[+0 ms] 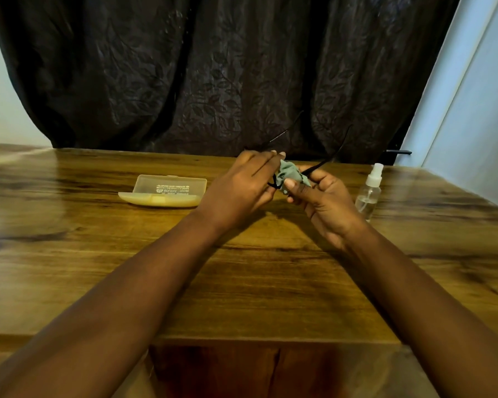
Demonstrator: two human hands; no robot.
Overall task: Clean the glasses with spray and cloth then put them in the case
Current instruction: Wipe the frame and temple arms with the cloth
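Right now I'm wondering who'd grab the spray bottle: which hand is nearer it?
Right. The right hand, pinching the cloth, sits just beside the spray bottle; the left hand is farther, toward the open case.

One pair of glasses, one cloth, one open case, one spray bottle, two hands
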